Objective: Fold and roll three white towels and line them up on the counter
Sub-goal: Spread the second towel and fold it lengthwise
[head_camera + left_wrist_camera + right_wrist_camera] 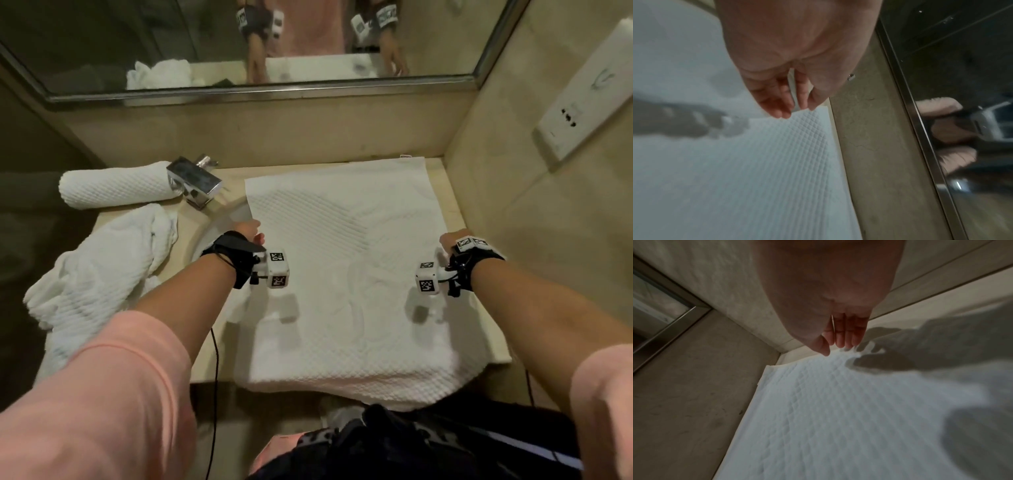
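Observation:
A white waffle-weave towel (342, 281) lies spread flat on the beige counter (442, 178), its near edge hanging over the front. My left hand (253, 231) is at the towel's left edge. In the left wrist view its fingers (777, 104) point down, nearly straight, with their tips at the towel (756, 162). My right hand (449, 241) is at the right edge, and its straight fingers (840, 337) touch the towel (838, 418) there. A rolled white towel (116, 188) lies at the back left. A crumpled white towel (96, 270) is heaped on the left.
A chrome faucet (193, 183) stands between the rolled towel and the flat one, above a sink basin (214, 236). A mirror (239, 44) runs along the back wall. A wall with a white socket panel (582, 99) closes off the right side.

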`<state>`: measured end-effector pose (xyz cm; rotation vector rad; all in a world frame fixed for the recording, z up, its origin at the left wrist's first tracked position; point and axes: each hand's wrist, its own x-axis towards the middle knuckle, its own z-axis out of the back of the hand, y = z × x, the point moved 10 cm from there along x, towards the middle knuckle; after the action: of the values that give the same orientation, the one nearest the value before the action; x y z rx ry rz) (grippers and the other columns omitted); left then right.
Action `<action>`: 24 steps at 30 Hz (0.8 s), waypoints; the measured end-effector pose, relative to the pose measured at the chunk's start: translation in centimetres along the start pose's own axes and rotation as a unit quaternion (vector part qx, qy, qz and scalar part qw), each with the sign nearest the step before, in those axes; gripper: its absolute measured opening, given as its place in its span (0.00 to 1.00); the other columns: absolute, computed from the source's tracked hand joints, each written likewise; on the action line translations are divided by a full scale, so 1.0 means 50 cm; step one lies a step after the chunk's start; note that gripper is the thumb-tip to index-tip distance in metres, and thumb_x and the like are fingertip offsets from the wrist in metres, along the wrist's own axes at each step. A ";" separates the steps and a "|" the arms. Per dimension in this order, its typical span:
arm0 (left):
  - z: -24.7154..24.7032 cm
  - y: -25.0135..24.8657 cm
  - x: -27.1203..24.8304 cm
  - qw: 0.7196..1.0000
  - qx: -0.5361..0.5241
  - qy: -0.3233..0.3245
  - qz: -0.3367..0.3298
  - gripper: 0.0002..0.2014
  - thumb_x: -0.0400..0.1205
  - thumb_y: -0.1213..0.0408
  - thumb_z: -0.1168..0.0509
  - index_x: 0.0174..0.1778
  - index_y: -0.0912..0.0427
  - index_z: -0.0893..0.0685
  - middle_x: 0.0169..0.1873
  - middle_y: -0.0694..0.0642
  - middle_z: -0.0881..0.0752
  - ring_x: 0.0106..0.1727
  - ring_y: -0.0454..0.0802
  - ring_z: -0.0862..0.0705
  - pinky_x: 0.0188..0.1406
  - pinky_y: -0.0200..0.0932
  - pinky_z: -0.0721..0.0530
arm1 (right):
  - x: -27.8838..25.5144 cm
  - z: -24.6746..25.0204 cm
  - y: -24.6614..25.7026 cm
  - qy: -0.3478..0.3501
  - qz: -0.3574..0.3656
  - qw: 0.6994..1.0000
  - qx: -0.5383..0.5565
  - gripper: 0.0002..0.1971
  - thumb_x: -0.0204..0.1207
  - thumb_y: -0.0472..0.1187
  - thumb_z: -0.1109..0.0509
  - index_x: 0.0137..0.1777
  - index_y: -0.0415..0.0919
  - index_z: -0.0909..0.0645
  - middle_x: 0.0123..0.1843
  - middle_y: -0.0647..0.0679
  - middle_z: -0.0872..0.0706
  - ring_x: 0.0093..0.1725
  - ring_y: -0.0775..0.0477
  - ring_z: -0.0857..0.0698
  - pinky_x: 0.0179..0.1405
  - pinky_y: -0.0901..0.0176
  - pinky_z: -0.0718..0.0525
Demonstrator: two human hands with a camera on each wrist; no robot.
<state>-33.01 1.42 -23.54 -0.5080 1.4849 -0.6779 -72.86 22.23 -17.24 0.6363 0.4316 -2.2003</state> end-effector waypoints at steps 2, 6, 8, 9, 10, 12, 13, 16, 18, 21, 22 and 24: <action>-0.021 -0.034 0.037 1.000 -0.019 -0.006 0.003 0.17 0.90 0.65 0.49 0.74 0.63 0.29 0.51 0.64 0.20 0.46 0.53 0.19 0.39 0.32 0.19 | 0.072 0.020 0.015 -0.006 0.039 0.999 -0.034 0.06 0.71 0.40 0.28 0.44 0.37 0.17 0.47 0.40 0.15 0.40 0.39 0.18 0.46 0.55 0.16; -0.033 -0.076 0.095 0.999 -0.012 -0.040 -0.003 0.21 0.88 0.58 0.46 0.78 0.60 0.31 0.75 0.56 0.27 0.76 0.52 0.28 0.50 0.36 0.22 | 0.275 0.043 -0.002 -0.031 0.047 0.996 0.073 0.09 0.72 0.41 0.35 0.48 0.38 0.18 0.57 0.37 0.18 0.55 0.36 0.15 0.57 0.48 0.15; -0.031 -0.094 0.107 0.998 -0.005 -0.066 -0.007 0.22 0.86 0.59 0.40 0.76 0.61 0.28 0.70 0.56 0.24 0.73 0.50 0.25 0.46 0.37 0.22 | 0.326 0.061 -0.015 -0.035 -0.001 0.981 0.190 0.17 0.72 0.42 0.37 0.60 0.38 0.20 0.61 0.37 0.19 0.58 0.34 0.16 0.60 0.45 0.17; -0.028 -0.104 0.119 0.997 0.003 -0.079 -0.012 0.22 0.85 0.59 0.38 0.75 0.62 0.27 0.69 0.57 0.24 0.72 0.51 0.24 0.49 0.39 0.22 | 0.330 0.073 -0.014 -0.032 -0.024 0.970 0.241 0.20 0.72 0.43 0.35 0.63 0.39 0.22 0.61 0.37 0.19 0.58 0.33 0.17 0.60 0.43 0.18; -0.028 -0.114 0.132 0.996 0.011 -0.083 -0.019 0.23 0.84 0.59 0.37 0.74 0.63 0.26 0.71 0.59 0.24 0.73 0.53 0.25 0.53 0.41 0.23 | 0.342 0.077 -0.017 -0.030 -0.044 0.955 0.293 0.24 0.71 0.44 0.34 0.68 0.40 0.25 0.63 0.37 0.20 0.59 0.31 0.17 0.62 0.40 0.18; -0.033 -0.136 0.162 0.995 0.030 -0.084 -0.043 0.23 0.83 0.58 0.35 0.73 0.63 0.25 0.74 0.60 0.26 0.74 0.57 0.26 0.67 0.43 0.25 | 0.363 0.089 -0.003 -0.025 -0.046 0.939 0.341 0.30 0.71 0.47 0.32 0.75 0.44 0.30 0.71 0.40 0.23 0.65 0.32 0.20 0.66 0.37 0.21; -0.034 -0.144 0.173 0.994 0.049 -0.085 -0.053 0.23 0.83 0.57 0.36 0.73 0.62 0.24 0.75 0.61 0.26 0.74 0.57 0.26 0.72 0.46 0.27 | 0.375 0.094 0.002 -0.021 -0.046 0.939 0.341 0.31 0.72 0.47 0.32 0.76 0.45 0.31 0.73 0.41 0.25 0.67 0.33 0.21 0.67 0.38 0.22; -0.030 -0.159 0.211 0.986 0.121 -0.097 -0.069 0.22 0.83 0.57 0.38 0.72 0.59 0.23 0.73 0.60 0.24 0.72 0.59 0.24 0.72 0.54 0.25 | 0.386 0.112 0.030 -0.017 -0.035 0.937 0.348 0.25 0.76 0.43 0.31 0.72 0.37 0.26 0.69 0.39 0.21 0.65 0.33 0.20 0.66 0.43 0.21; -0.030 -0.172 0.228 0.975 0.182 -0.101 -0.082 0.23 0.80 0.56 0.37 0.72 0.58 0.23 0.71 0.61 0.22 0.71 0.61 0.23 0.71 0.56 0.24 | 0.403 0.114 0.034 -0.017 -0.040 0.934 0.355 0.21 0.76 0.41 0.32 0.68 0.34 0.23 0.64 0.37 0.18 0.60 0.32 0.17 0.63 0.40 0.19; -0.017 -0.189 0.250 0.942 0.285 -0.154 -0.092 0.23 0.79 0.56 0.38 0.71 0.57 0.23 0.70 0.59 0.22 0.71 0.61 0.23 0.71 0.52 0.24 | 0.430 0.103 0.033 -0.001 -0.057 0.925 0.375 0.26 0.72 0.45 0.30 0.69 0.36 0.24 0.63 0.39 0.18 0.60 0.35 0.17 0.62 0.42 0.18; -0.015 -0.194 0.250 0.928 0.318 -0.174 -0.090 0.22 0.81 0.57 0.39 0.70 0.60 0.23 0.69 0.61 0.22 0.71 0.62 0.24 0.71 0.51 0.24 | 0.434 0.100 0.040 0.003 -0.049 0.916 0.397 0.27 0.73 0.44 0.30 0.71 0.36 0.25 0.65 0.39 0.19 0.63 0.36 0.18 0.64 0.43 0.18; -0.015 -0.206 0.253 0.909 0.350 -0.206 -0.089 0.20 0.83 0.61 0.41 0.69 0.66 0.24 0.68 0.64 0.22 0.70 0.63 0.24 0.69 0.52 0.25 | 0.432 0.098 0.043 -0.008 -0.060 0.902 0.428 0.26 0.75 0.43 0.32 0.73 0.36 0.27 0.69 0.39 0.21 0.67 0.38 0.20 0.66 0.45 0.19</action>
<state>-35.24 -14.63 -25.68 -0.2020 0.7253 -1.1084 -84.86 5.53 -25.73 1.0583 -0.5760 -2.4643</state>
